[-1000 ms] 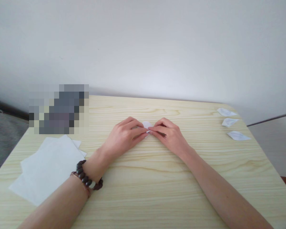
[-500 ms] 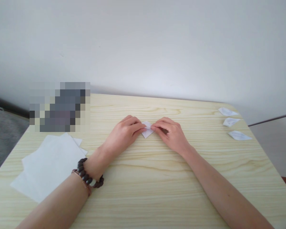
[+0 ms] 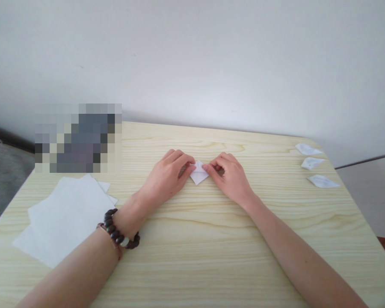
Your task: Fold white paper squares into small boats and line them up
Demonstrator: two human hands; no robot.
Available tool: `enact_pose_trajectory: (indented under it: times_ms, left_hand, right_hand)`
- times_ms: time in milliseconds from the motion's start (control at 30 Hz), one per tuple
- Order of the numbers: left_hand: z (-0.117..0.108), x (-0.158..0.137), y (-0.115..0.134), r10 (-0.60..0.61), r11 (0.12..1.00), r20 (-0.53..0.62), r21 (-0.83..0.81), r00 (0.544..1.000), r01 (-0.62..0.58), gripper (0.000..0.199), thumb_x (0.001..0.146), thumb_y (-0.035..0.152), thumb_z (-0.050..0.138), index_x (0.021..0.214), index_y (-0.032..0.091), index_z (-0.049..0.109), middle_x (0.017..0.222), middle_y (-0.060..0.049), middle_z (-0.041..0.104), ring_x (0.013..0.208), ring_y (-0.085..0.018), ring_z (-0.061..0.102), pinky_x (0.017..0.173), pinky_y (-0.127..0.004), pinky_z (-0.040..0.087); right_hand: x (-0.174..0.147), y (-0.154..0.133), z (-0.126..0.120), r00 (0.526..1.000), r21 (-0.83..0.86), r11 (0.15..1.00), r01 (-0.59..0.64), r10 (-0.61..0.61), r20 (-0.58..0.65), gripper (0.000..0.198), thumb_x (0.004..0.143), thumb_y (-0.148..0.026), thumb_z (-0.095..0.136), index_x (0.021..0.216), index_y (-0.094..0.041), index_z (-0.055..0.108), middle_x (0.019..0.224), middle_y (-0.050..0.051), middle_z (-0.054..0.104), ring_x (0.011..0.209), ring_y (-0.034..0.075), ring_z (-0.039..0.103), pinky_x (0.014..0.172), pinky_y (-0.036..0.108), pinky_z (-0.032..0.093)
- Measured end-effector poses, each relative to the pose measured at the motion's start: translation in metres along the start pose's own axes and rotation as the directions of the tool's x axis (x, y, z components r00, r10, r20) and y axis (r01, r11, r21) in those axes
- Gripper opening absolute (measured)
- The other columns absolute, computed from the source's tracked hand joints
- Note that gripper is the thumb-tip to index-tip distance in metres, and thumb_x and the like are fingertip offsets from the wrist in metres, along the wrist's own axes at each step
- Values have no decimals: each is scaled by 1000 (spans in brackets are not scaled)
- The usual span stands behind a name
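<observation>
A small folded piece of white paper (image 3: 198,176), diamond-shaped with a crease across it, lies at the middle of the table. My left hand (image 3: 170,173) pinches its left corner between thumb and fingers. From the other side, my right hand (image 3: 229,173) pinches the right corner, the thumb lying near the crease. Part of the paper's edges is hidden under the fingertips. A dark beaded bracelet (image 3: 113,231) is on my left wrist.
White paper sheets (image 3: 67,214) lie loosely stacked at the left, partly behind my left forearm. Three folded white paper pieces (image 3: 322,182) sit in a column at the right edge of the wooden table (image 3: 192,256). A pixelated dark object (image 3: 85,145) is at the back left, before the wall (image 3: 211,64).
My fingers have shifted slightly outward on the paper, so more of its upper part and the cross crease shows. The view has moved a little.
</observation>
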State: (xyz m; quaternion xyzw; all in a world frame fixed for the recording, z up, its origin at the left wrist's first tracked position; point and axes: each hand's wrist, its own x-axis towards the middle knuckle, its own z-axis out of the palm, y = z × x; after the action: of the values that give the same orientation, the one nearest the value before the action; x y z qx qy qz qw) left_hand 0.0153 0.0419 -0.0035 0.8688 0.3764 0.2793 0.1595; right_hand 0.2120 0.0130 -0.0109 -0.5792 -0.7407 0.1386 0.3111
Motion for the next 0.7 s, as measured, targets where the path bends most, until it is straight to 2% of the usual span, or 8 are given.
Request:
enact_pose_trajectory:
  times_ms: [333,467,700]
  left_hand:
    - [3,0,-4,8,1000,11,-21,1000,-7,15,93,23,52,92,17,65,88,-4,66,85,-18,58,78,-31,47]
    - [4,-1,-4,16,1000,5,-21,1000,-15,17,93,23,51,98,18,67,90,-5,66,85,-18,59,77,-31,48]
    - [2,-1,-6,24,996,28,90,999,-26,23,94,29,52,97,24,74,88,-5,65,82,-18,55,76,-32,46]
  right_hand:
    - [0,0,1,1000,-30,1000,-5,5,-1,24,89,-32,59,69,-20,56,75,2,58,78,18,53,74,32,41]
    - [1,0,3,999,-15,1000,-26,26,-25,22,87,-32,61,70,-20,55,78,2,57,78,17,54,74,31,41]
    - [1,2,3,999,-7,999,-33,33,-2,23,88,-35,60,71,-20,55,80,3,57,78,18,53,74,33,42]
